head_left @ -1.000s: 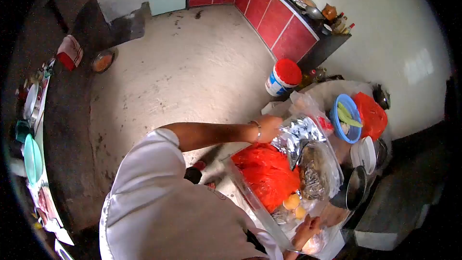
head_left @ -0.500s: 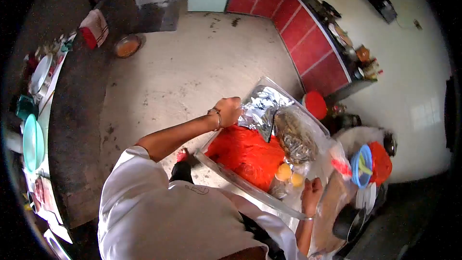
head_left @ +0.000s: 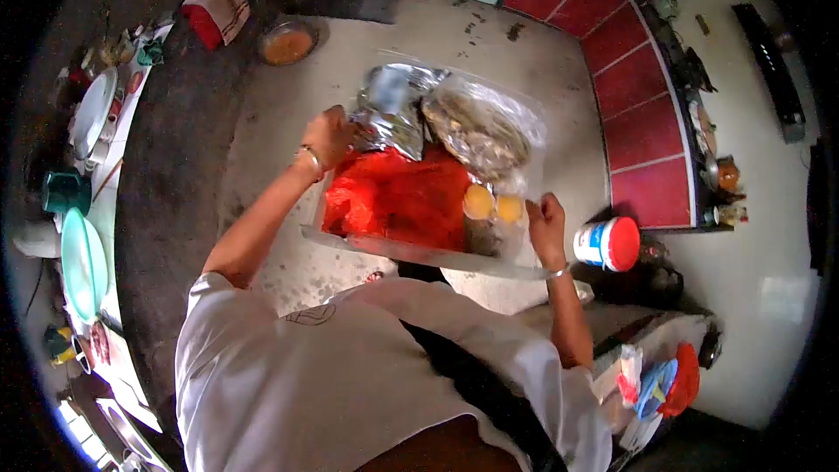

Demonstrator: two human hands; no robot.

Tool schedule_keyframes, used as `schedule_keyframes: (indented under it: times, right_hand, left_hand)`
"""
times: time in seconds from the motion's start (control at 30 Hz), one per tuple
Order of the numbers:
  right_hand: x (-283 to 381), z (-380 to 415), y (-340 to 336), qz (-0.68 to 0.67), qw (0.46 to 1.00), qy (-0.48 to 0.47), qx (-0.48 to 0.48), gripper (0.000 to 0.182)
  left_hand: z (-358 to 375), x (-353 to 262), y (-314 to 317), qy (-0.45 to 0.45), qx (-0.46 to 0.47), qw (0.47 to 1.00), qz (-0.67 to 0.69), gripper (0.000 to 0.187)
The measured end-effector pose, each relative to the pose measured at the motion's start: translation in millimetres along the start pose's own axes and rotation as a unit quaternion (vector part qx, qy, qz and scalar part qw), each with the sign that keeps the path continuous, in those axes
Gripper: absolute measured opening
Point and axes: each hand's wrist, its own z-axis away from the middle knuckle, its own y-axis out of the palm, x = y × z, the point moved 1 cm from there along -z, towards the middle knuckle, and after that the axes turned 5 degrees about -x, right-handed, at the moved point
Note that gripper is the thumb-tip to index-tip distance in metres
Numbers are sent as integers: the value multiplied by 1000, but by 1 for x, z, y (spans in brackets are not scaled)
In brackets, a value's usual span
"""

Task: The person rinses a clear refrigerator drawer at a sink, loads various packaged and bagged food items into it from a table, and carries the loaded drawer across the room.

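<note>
My left hand (head_left: 328, 135) is closed round the left side of a clear plastic drawer-like bin (head_left: 411, 255). On the opposite side, my right hand (head_left: 547, 227) grips the bin's right edge, fingers curled. The bin is held up in front of my body, over the floor. Inside it, a red plastic bag (head_left: 398, 201) fills the near left part. Silver foil packaging (head_left: 393, 92) lies behind that, close to my left hand. A clear bag of brownish food (head_left: 479, 127) takes up the far right. Two round yellow items (head_left: 478, 202) sit near my right hand.
A white bucket with a red lid (head_left: 607, 243) stands to the right, before red cabinets (head_left: 634, 127). At the left runs a dark counter holding a green basin (head_left: 83, 267). A bowl of orange-brown contents (head_left: 287, 42) is farther off. A blue basket (head_left: 655, 389) sits lower right.
The bin, held in both hands, has swung left and away from the cluttered surface at right. It now lies more squarely before me. The room has shifted rightward in view.
</note>
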Motion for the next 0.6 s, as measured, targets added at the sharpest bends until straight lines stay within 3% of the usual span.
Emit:
schedule_keyframes:
  times: [0.1, 0.17, 0.2, 0.3, 0.37, 0.5, 0.6]
  right_hand:
    - [-13, -114, 58, -42, 997, -16, 55, 29]
    - [-36, -195, 88, -58, 993, -91, 52, 28]
    - [-45, -232, 100, -66, 988, -129, 49, 27]
    - [-45, -335, 133, -42, 985, -110, 125, 20]
    - [-19, -406, 162, -66, 980, -121, 142, 24]
    - [-18, -548, 234, -82, 969, -145, 185, 27]
    - [-6, -640, 286, -94, 959, -168, 208, 23]
  left_hand:
    - [-78, 46, 6, -84, -78, 993, 20, 24]
    - [-140, 47, 8, -116, -95, 989, 0, 27]
    - [-158, 53, 19, -85, -138, 986, 35, 31]
    - [-211, 80, 34, -140, -175, 975, -7, 28]
    - [-258, 104, 26, -174, -181, 959, 130, 25]
    - [-363, 128, 8, -181, -226, 948, 134, 22]
    - [-439, 214, 30, -167, -238, 953, 87, 23]
